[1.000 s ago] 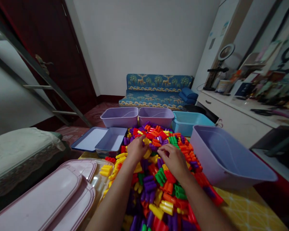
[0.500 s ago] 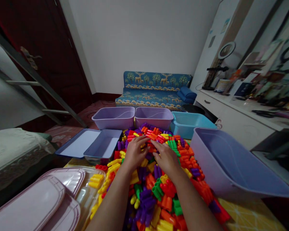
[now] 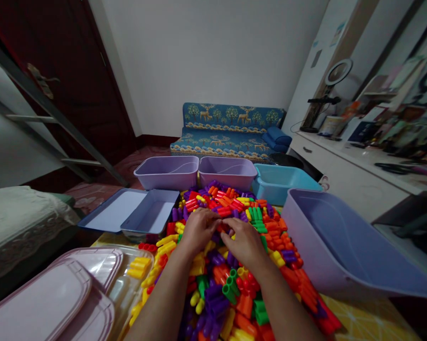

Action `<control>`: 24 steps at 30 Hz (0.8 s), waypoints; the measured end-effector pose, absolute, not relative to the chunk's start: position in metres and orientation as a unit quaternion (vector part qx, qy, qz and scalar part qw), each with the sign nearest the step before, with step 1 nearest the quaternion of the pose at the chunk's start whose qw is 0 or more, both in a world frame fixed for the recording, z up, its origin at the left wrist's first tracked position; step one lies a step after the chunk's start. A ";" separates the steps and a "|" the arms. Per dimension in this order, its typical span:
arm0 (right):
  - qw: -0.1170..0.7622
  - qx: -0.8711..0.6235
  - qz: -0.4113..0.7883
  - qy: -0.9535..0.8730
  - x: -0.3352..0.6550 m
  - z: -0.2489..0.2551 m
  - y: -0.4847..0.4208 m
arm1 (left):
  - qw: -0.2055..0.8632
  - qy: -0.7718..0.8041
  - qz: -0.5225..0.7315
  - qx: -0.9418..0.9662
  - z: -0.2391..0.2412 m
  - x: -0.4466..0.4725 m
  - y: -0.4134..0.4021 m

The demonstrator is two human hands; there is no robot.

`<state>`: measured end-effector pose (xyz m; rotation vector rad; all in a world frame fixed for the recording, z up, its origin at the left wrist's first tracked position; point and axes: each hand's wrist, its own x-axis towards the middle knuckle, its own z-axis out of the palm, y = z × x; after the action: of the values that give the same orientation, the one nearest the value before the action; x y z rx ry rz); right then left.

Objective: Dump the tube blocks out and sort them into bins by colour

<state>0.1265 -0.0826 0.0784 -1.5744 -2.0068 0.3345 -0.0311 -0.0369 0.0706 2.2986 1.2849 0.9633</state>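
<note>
A heap of bullet-shaped plastic building blocks [image 3: 216,300] in purple, red, orange, yellow and green spreads in front of me. Over its middle, my left hand [image 3: 200,230] is closed, fingers curled inward to the right. My right hand [image 3: 244,240] faces it, also closed, thumb and fingers drawn together. Their fingertips nearly meet. A bit of red shows between them, but whether it is held or lies below cannot be made out. Right of my right hand are green blocks [image 3: 257,218] and orange blocks [image 3: 275,237]. Yellow blocks [image 3: 167,248] lie left of my left hand.
Two purple bins [image 3: 167,181] [image 3: 227,180] and a turquoise bin [image 3: 280,192] line the far side. A large lavender bin [image 3: 316,255] stands right. At left are an open blue tin [image 3: 142,225] and pink-white lids [image 3: 39,298]. A yellow cloth [image 3: 373,315] covers the table.
Both hands have drawn slightly nearer to me, and their fingers have gone from stretched out over the blocks to curled together at the tips.
</note>
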 end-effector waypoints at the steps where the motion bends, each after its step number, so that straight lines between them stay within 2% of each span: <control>1: 0.275 -0.581 0.145 -0.752 0.128 0.080 -0.083 | 0.175 0.458 0.335 0.805 0.071 -0.031 -0.038; 5: 0.310 -0.573 0.247 -0.717 0.151 0.089 -0.081 | 0.199 0.480 0.346 0.781 0.071 -0.031 -0.039; 7: 0.333 -0.618 0.214 -0.679 0.171 0.095 -0.080 | 0.202 0.487 0.353 0.773 0.070 -0.031 -0.039; 9: 0.325 -0.682 0.129 -0.642 0.192 0.098 -0.078 | 0.204 0.495 0.356 0.766 0.068 -0.031 -0.039; 12: 0.276 -0.737 0.055 -0.615 0.215 0.094 -0.074 | 0.208 0.514 0.371 0.745 0.068 -0.030 -0.040; 19: 0.124 -0.758 0.050 -0.638 0.222 0.082 -0.073 | 0.184 0.515 0.420 0.724 0.084 -0.028 -0.050; 24: 0.078 -0.749 0.063 -0.655 0.225 0.085 -0.078 | 0.222 0.486 0.328 0.779 0.091 -0.028 -0.054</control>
<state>0.2250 -0.0780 0.0846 -2.2419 -1.9632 0.1888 -0.0282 -0.0542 0.0912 2.1526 1.3442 0.9055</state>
